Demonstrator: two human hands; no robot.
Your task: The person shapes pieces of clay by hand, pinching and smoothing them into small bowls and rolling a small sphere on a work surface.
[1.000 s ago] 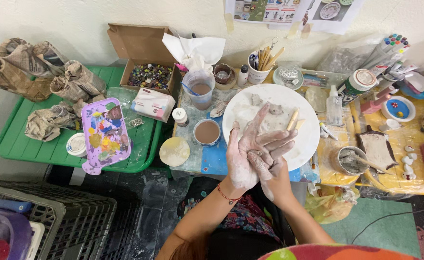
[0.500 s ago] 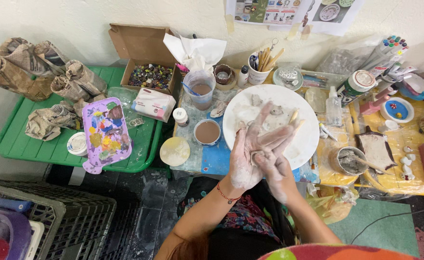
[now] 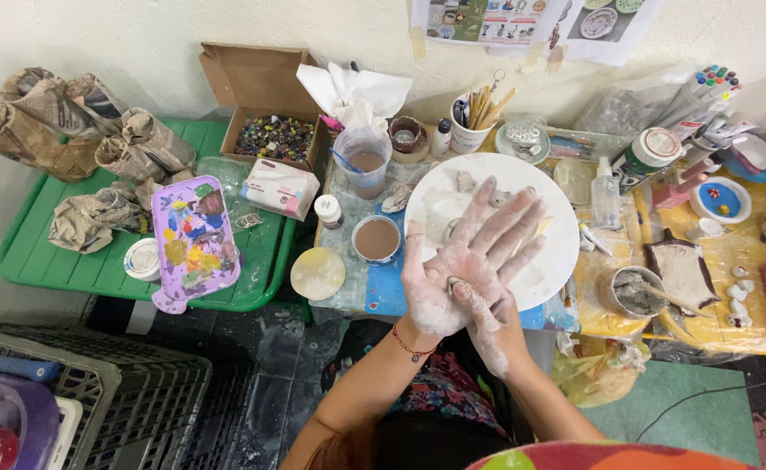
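Over the round white plate (image 3: 535, 261) on the counter (image 3: 374, 292), we press our left hand (image 3: 452, 278), fingers spread, against our right hand (image 3: 491, 326), right of a white-and-pink packet (image 3: 280, 187) beneath posters (image 3: 531, 22).

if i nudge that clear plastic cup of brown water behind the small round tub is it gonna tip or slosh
Probably both. The clear cup is taller than it is wide and looks thin-walled, so a push near the rim could tip it. It holds murky brown liquid with a blue stick leaning inside, which likely sloshes. It stands among the small round tub and a white-capped jar, so a spill would reach them.
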